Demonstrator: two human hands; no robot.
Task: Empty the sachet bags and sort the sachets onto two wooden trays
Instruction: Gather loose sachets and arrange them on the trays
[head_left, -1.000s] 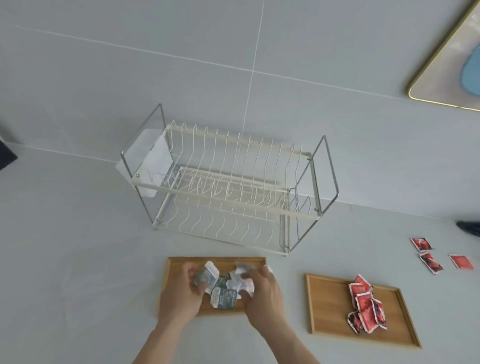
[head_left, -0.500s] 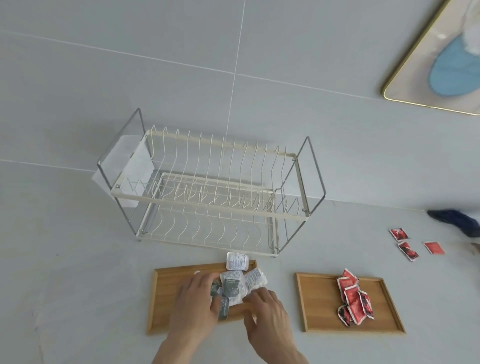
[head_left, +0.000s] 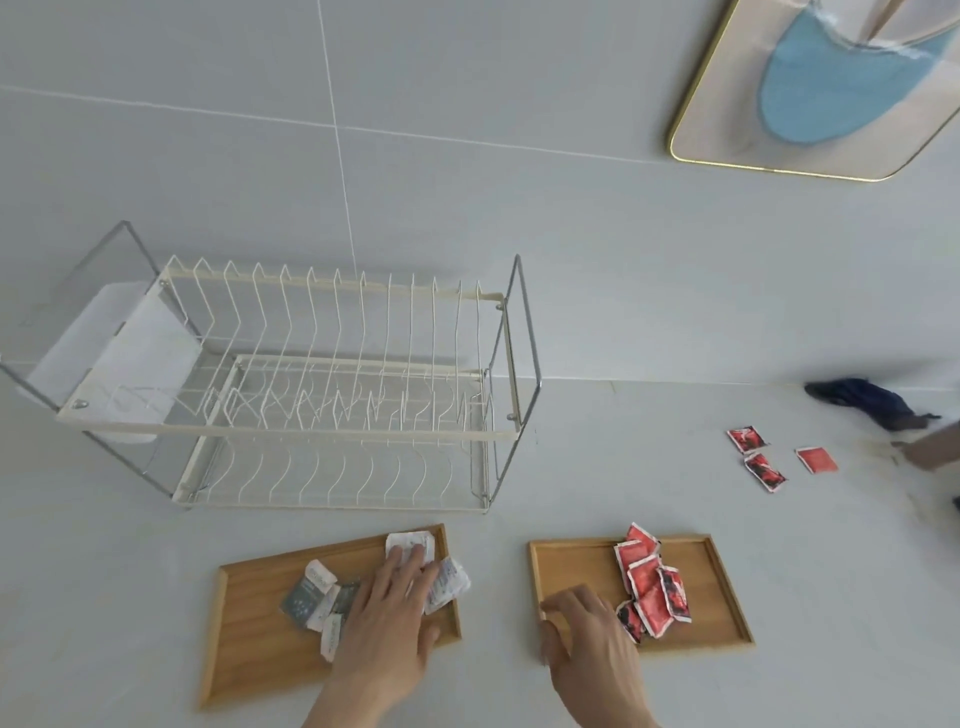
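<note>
Two wooden trays lie on the pale counter in front of me. The left tray (head_left: 249, 639) carries several grey and white sachets (head_left: 317, 597). My left hand (head_left: 387, 618) lies flat over them, fingers spread, fingertips on a white sachet (head_left: 415, 543) at the tray's far right corner. The right tray (head_left: 571, 566) holds a heap of red sachets (head_left: 652, 584). My right hand (head_left: 587, 639) hovers over that tray's left edge with fingers apart and nothing in it. Three loose red sachets (head_left: 763, 465) lie on the counter further right.
A white wire dish rack (head_left: 311, 395) with a chrome frame stands behind the trays against the tiled wall. Another person's hand (head_left: 930, 449) and a dark cloth (head_left: 862, 402) are at the far right. A gold-rimmed mirror (head_left: 810, 93) hangs at the upper right.
My right hand has left the grey sachets and moved right, over the right tray's edge. My left hand has flattened on the grey pile. The view has shifted right.
</note>
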